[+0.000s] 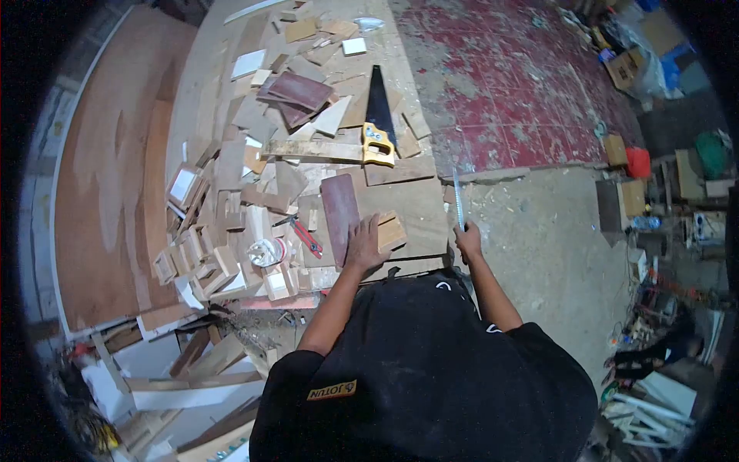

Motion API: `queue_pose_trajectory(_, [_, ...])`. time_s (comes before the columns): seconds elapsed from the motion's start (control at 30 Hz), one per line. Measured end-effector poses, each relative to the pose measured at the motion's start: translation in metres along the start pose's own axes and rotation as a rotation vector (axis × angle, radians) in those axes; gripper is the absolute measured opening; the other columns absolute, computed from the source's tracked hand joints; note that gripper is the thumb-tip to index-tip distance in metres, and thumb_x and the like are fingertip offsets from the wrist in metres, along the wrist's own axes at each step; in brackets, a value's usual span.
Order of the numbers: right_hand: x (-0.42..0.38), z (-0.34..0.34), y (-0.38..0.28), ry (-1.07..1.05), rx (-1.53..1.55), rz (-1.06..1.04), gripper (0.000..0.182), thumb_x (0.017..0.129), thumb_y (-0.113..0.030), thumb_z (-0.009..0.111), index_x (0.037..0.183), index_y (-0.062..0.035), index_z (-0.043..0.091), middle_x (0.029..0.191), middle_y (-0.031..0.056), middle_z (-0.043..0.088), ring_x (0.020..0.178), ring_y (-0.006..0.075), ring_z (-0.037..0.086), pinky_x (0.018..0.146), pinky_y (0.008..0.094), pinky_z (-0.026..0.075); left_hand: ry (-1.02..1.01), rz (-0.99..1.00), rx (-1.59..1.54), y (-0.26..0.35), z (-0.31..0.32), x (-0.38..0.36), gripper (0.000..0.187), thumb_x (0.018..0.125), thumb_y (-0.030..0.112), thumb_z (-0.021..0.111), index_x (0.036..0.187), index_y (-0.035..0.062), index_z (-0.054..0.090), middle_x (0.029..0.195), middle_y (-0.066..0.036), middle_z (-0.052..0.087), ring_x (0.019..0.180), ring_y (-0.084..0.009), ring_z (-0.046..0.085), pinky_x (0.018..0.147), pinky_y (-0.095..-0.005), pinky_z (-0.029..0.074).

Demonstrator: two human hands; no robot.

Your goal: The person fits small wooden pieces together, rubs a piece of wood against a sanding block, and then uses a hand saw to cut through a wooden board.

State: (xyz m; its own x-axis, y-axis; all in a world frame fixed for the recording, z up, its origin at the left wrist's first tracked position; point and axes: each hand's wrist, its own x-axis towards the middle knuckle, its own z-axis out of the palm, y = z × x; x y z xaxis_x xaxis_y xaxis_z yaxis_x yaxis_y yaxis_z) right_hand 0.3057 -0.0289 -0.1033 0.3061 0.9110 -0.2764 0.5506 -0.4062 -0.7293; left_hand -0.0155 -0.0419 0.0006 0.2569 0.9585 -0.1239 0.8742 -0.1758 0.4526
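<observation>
A: Plywood board [400, 202] lies flat on the worktop [202, 92], uncut as far as I can see. Left hand [365, 245] spread open, pressing it beside a dark red offcut [339, 206]. Right hand [467, 240] clenched on a steel rule [458, 199] at the board's right edge.

B: Saw?

A: Handsaw [378, 115] idle, further up. Scrap blocks everywhere. Worn red floor [531, 85], then bare concrete.

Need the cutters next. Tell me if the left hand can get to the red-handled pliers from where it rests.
Probably yes. The left hand lies flat on the wooden board, and the red-handled pliers sit just beside it, on top, with nothing covering them.
</observation>
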Motion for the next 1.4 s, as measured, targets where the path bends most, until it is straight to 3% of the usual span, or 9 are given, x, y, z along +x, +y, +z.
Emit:
queue_pose_trajectory(0.3, [0.005,-0.002,-0.045,-0.129,0.185,-0.127,0.008,0.087,-0.013,0.06,0.083,-0.0073,0.056,0.058,-0.0003,0.049,0.043,0.0101,0.043,0.039,0.0278,0.033,0.168,-0.197,-0.212,0.012,-0.02,-0.02,0.098,0.058,0.036,0.078,0.138,0.0093,0.029,0.124,-0.02,0.046,0.117,-0.0397,0.044,0.097,-0.0502,0.039])
queue_pose_trajectory(0.4, [0.002,-0.01,-0.075,-0.191,0.231,-0.101,0.007,0.087,-0.012,0.06,0.084,-0.0056,0.058,0.062,0.0004,0.053,0.051,0.0088,0.049,0.046,0.0257,0.038,0.256,-0.33,-0.365,0.002,-0.027,-0.024,0.097,0.06,0.033,0.081,0.136,0.0003,0.03,0.128,-0.024,0.043,0.121,-0.0423,0.041,0.104,-0.0464,0.035])
queue_pose_trajectory(0.57, [0.011,0.003,-0.086,-0.223,0.234,-0.108,0.007,0.086,-0.01,0.06,0.087,-0.0032,0.06,0.07,0.0034,0.059,0.059,0.0109,0.055,0.054,0.0263,0.044,0.791,-0.49,-0.387,-0.067,-0.013,-0.019,0.089,0.058,0.024,0.081,0.13,0.004,0.033,0.12,-0.024,0.046,0.114,-0.0412,0.045,0.097,-0.0477,0.039])
queue_pose_trajectory(0.7, [0.014,0.014,-0.082,-0.189,0.188,-0.183,0.013,0.085,-0.011,0.06,0.09,0.0008,0.061,0.076,0.0109,0.064,0.069,0.0162,0.06,0.064,0.0304,0.048,0.867,-0.663,-0.415,-0.104,-0.047,-0.003,0.089,0.06,0.026,0.081,0.13,0.0011,0.032,0.12,-0.025,0.046,0.112,-0.0429,0.046,0.097,-0.0489,0.039])
queue_pose_trajectory(0.83, [0.011,0.016,-0.077,-0.213,0.202,-0.16,0.008,0.086,-0.009,0.059,0.09,-0.0025,0.06,0.073,0.0045,0.061,0.064,0.0126,0.057,0.057,0.0281,0.045,1.059,-0.904,-0.368,-0.138,-0.079,0.025,0.096,0.063,0.031,0.082,0.135,-0.0008,0.025,0.123,-0.03,0.045,0.113,-0.0457,0.046,0.098,-0.0507,0.039])
queue_pose_trajectory(1.0, [-0.001,0.009,-0.073,-0.136,0.154,-0.145,0.006,0.084,-0.009,0.061,0.085,-0.0034,0.059,0.072,0.0053,0.061,0.063,0.013,0.057,0.057,0.0284,0.045,0.868,-1.219,-0.247,-0.189,-0.086,0.055,0.101,0.065,0.047,0.077,0.133,-0.0062,0.024,0.119,-0.032,0.052,0.106,-0.0457,0.056,0.094,-0.0498,0.046])
queue_pose_trajectory(1.17, [-0.004,0.018,-0.052,-0.101,0.198,-0.095,0.006,0.083,-0.009,0.062,0.085,-0.0035,0.059,0.069,0.0041,0.059,0.059,0.013,0.055,0.054,0.0284,0.044,0.673,-1.253,-0.011,-0.181,-0.084,0.06,0.118,0.064,0.051,0.076,0.139,-0.01,0.008,0.136,-0.034,0.034,0.128,-0.0465,0.037,0.106,-0.049,0.035])
queue_pose_trajectory(1.37, [-0.004,0.02,-0.025,0.072,0.108,0.002,0.01,0.08,-0.01,0.065,0.083,-0.0028,0.059,0.066,0.0031,0.056,0.056,0.013,0.052,0.052,0.0287,0.043,0.621,-1.146,0.125,-0.126,-0.067,0.052,0.126,0.062,0.052,0.076,0.144,-0.0087,0.003,0.147,-0.034,0.015,0.139,-0.0477,0.01,0.11,-0.0611,0.015])
queue_pose_trajectory(1.4, [-0.005,0.015,-0.031,0.1,0.06,-0.054,0.01,0.079,-0.011,0.066,0.083,-0.0032,0.06,0.066,0.0028,0.056,0.056,0.0129,0.052,0.053,0.0288,0.043,0.656,-0.945,0.152,-0.123,-0.046,0.048,0.122,0.063,0.05,0.075,0.145,-0.0075,0.005,0.148,-0.032,0.015,0.14,-0.0471,0.009,0.111,-0.0597,0.012])
